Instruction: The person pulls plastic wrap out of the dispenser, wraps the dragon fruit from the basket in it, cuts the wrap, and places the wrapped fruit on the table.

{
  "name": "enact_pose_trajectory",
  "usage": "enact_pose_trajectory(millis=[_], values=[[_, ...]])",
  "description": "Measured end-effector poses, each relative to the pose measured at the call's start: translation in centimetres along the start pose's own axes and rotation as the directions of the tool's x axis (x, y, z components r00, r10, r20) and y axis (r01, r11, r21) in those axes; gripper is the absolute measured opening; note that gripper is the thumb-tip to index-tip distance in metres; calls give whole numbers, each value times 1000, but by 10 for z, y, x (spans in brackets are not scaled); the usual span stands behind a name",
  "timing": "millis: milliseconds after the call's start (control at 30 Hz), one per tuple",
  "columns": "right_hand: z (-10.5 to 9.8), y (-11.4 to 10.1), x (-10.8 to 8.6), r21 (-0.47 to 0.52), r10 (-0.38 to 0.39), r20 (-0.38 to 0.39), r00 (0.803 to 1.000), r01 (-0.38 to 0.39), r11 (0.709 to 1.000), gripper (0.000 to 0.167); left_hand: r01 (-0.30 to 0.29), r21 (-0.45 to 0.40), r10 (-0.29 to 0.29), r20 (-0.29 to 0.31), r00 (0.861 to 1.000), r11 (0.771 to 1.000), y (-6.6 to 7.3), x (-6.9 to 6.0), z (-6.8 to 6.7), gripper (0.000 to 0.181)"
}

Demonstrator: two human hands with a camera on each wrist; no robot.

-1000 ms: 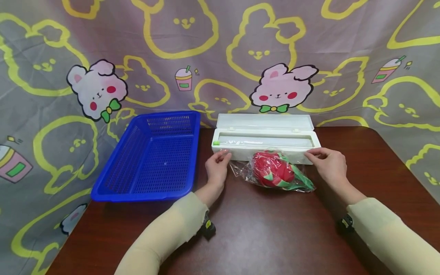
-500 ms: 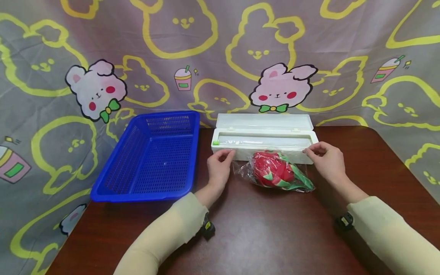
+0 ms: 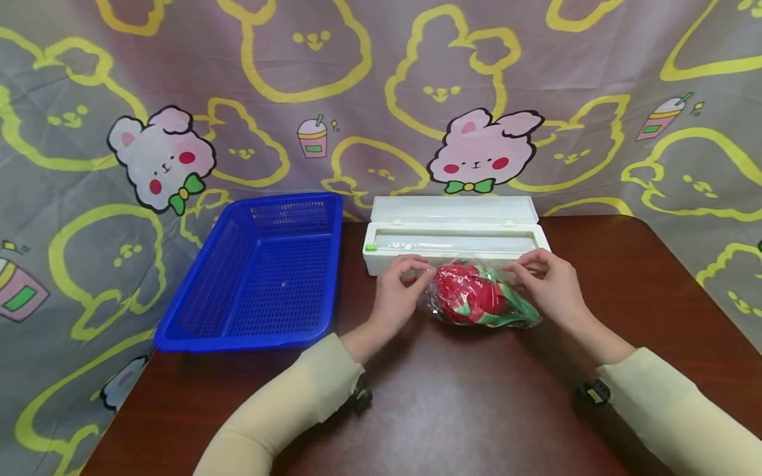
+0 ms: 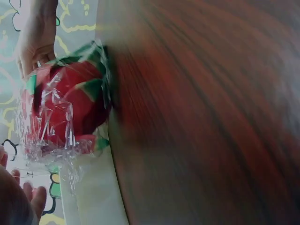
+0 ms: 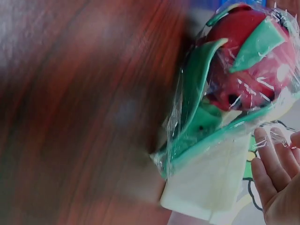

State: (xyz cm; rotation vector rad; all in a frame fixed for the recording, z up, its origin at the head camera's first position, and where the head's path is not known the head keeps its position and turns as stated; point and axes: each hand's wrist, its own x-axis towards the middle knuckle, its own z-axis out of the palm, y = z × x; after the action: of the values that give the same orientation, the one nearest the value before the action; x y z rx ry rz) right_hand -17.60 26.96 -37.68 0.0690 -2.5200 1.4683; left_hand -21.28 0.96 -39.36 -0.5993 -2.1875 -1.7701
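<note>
A red dragon fruit [image 3: 470,299] with green scales lies on the table, covered in clear cling film [image 4: 56,136]. At its left side my left hand [image 3: 400,291] pinches an edge of the film between thumb and finger. To the upper right of the fruit, my right hand [image 3: 550,281] pinches another film edge, which shows stretched at its fingertips in the right wrist view. Just behind the fruit stands a white cling film box [image 3: 381,266], its lid [image 3: 455,209] raised, with a roll of film [image 3: 458,243] inside.
A blue plastic basket [image 3: 330,291] with slotted sides stands to the left on the brown wooden table [image 3: 464,410]. A patterned cloth [image 3: 369,73] hangs behind the table.
Both hands have moved inward from the box's front corners to the sides of the dragon fruit, bringing the film edges along. The fruit, box and basket stay in place.
</note>
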Motion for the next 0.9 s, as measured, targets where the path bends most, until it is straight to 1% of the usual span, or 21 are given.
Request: enact_pose_trajectory(millis=[67,133,233,267,300,367,433,467,533,667,767,900], values=[[2,0,-1,-24,-16,-4,1000,16,1000,21,-1,-48,3,32,999,999,1,-2,2,12],[5,-1,-2,-57,-41,-11,999,40,998,20,0,-64,4,66,998,998,13,-6,2,12],[9,-3,-6,-97,-78,-19,997,76,992,19,-12,-47,19,132,991,999,15,-11,4,13],[11,-4,-8,-110,-88,-20,996,85,990,20,-29,-17,31,160,987,999,15,-13,4,13],[12,-4,-9,-121,-97,-20,995,94,988,19,-48,19,44,189,981,999,16,-15,4,15],[15,-5,-13,-153,-114,-17,993,110,982,19,-92,74,71,245,967,993,6,-17,7,20],[16,-6,-15,-190,-125,-13,992,121,974,21,-142,120,101,297,949,983,6,-20,6,27],[17,-6,-16,-203,-132,-11,991,127,971,21,-168,142,117,315,942,975,6,-22,6,31],[17,-6,-17,-220,-136,3,991,134,966,24,-201,165,133,349,928,966,6,-23,6,38],[16,-6,-19,-226,-107,58,993,117,967,27,-254,213,149,414,898,943,6,-23,6,54],[14,-5,-20,-210,-86,102,991,106,972,29,-273,234,147,445,883,933,5,-22,5,59],[11,-7,-21,-175,-92,117,989,111,978,29,-287,223,158,464,872,932,4,-20,4,57]])
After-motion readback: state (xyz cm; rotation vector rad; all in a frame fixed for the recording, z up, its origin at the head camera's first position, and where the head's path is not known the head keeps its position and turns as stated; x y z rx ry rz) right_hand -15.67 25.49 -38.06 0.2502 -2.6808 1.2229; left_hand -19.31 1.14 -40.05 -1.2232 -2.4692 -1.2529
